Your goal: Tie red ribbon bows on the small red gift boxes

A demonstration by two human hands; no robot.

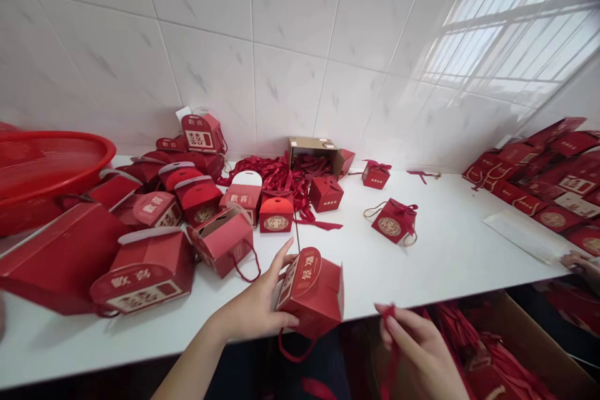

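My left hand [262,303] grips a red gift box [316,297] at the table's front edge, thumb at its lower side and fingers spread behind it. Gold characters mark the box's rounded flap, and a dark red cord handle loops below. To the right, my right hand [415,340] pinches a red ribbon [390,356] that hangs down past the table edge. The two hands are apart, and the ribbon does not touch the box where I can see it. A red box with a cord handle [225,240] stands just left of my left hand.
Several red boxes [145,269] crowd the left, beside a red plastic basket [56,156]. Loose ribbons [269,175] lie by an open carton [315,150] at the wall. Bow-tied boxes [396,222] stand right of centre. Below right is a cardboard box [544,337]; another person's hand [581,261] shows far right.
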